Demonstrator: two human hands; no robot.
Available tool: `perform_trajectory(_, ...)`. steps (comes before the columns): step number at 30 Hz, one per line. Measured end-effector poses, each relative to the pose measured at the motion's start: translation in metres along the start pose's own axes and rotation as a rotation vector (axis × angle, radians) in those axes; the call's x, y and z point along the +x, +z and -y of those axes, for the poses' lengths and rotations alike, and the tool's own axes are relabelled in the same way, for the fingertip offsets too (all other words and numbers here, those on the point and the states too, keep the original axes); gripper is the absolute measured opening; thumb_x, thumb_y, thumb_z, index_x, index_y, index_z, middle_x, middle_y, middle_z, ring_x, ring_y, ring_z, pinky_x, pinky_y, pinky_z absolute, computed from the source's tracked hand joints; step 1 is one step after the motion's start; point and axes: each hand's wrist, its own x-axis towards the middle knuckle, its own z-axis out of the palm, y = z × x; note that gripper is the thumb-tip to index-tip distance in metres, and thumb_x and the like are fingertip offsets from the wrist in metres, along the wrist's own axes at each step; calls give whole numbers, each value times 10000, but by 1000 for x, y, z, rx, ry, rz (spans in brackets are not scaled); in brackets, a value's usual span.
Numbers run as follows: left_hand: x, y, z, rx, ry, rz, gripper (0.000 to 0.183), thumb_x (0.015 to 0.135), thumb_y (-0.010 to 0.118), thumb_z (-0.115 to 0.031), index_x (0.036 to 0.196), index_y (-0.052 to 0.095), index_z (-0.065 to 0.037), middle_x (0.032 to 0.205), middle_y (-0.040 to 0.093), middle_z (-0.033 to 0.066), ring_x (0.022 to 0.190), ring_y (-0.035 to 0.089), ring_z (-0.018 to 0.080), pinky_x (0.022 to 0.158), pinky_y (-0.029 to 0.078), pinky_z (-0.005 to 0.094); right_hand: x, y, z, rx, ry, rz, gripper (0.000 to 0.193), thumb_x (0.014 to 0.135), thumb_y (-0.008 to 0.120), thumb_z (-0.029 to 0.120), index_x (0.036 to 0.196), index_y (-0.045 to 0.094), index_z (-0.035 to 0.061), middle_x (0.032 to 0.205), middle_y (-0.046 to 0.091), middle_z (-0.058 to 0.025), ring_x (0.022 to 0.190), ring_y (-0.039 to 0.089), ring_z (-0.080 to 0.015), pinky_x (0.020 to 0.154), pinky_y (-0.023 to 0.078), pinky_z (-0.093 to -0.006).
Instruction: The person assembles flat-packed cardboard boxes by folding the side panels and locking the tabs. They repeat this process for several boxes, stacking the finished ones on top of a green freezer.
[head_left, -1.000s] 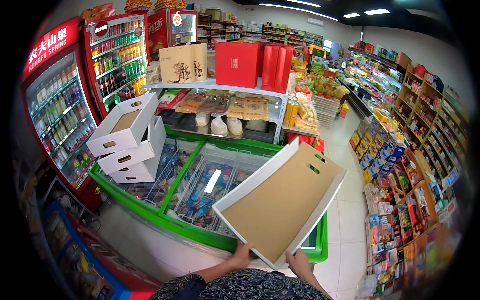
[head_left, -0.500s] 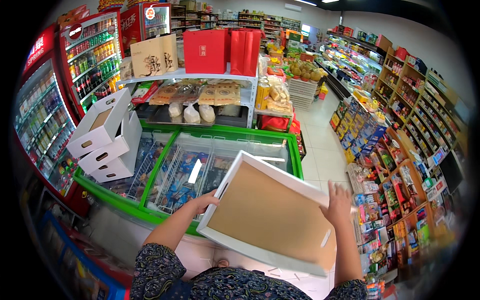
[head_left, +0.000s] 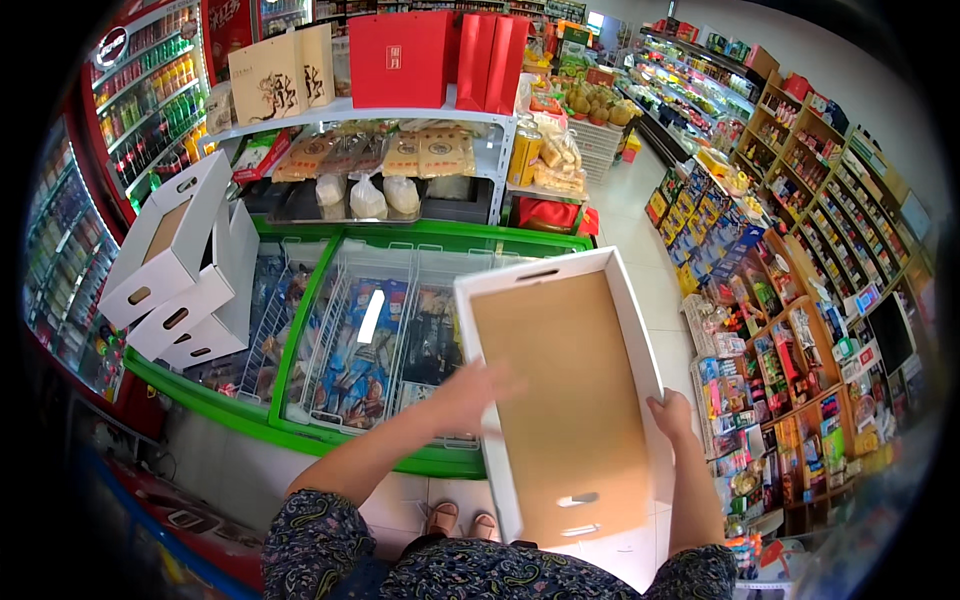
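Observation:
An open, shallow cardboard box (head_left: 560, 390), white on the outside and brown within, is tilted in front of me, with handle slots in its short end walls. On its right wall my right hand (head_left: 672, 412) is closed, the fingers wrapped over the rim. My left hand (head_left: 475, 395) is at the left wall, smeared by motion; whether its fingers grip the cardboard cannot be made out. Several similar white boxes (head_left: 175, 250) are stacked unevenly at the left, on the glass top of a green-edged chest freezer (head_left: 305, 345).
Behind the freezer stands a metal shelf (head_left: 350, 112) with red gift bags (head_left: 400, 60), beige bags (head_left: 268, 80) and packaged food. Drink fridges (head_left: 150, 90) line the left. Wooden snack racks (head_left: 800, 350) stand at the right, beside a tiled aisle (head_left: 630, 220).
The box has turned more lengthwise to me and shifted right. My right hand has gone from apart-fingered to closed on its wall; my left hand has moved right along with it.

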Motion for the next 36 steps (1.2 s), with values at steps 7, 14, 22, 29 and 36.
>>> perform_trajectory(7, -73, 61, 33, 101, 146, 507, 780, 690, 781, -502, 1355, 509, -199, 1403, 485, 77, 1386, 355, 292, 1133, 100, 668, 4, 109, 26, 177, 169, 153, 425, 793, 665, 358, 925, 664, -46, 901, 667, -278, 892, 652, -417, 795, 521, -465)
perform_trajectory(14, -106, 22, 49, 154, 352, 351, 432, 788, 695, -368, 1148, 630, -139, 1187, 622, 68, 1281, 465, 290, 1143, 147, 630, -19, 145, 48, -62, 247, 259, 469, 814, 669, 379, 1046, 620, -26, 980, 675, -251, 921, 657, -409, 815, 531, -472)
perform_trajectory(22, -86, 70, 42, 163, 491, 456, 143, 762, 600, -133, 849, 695, -72, 1004, 678, 83, 1075, 607, 260, 1008, 429, 407, -102, 91, 67, -380, -623, 182, 355, 861, 531, 104, 1208, 607, 102, 1355, 518, -155, 1317, 444, -326, 1133, 269, -503)
perform_trajectory(29, -61, 51, 18, 120, 393, 675, 218, 783, 585, -130, 957, 704, -75, 1026, 684, 109, 1056, 627, 268, 927, 477, 396, -134, 59, 34, -489, -752, 590, 185, 879, 533, 171, 988, 675, 125, 1379, 519, -77, 1412, 321, -248, 1190, 128, -539)
perform_trajectory(36, -95, 104, -17, 71, 553, 613, 135, 786, 569, -136, 834, 689, -95, 884, 689, 106, 915, 657, 282, 834, 517, 404, -126, 63, 7, -469, -943, 442, 196, 867, 569, 174, 1022, 676, 119, 1391, 510, -44, 1409, 322, -209, 1191, 195, -476)
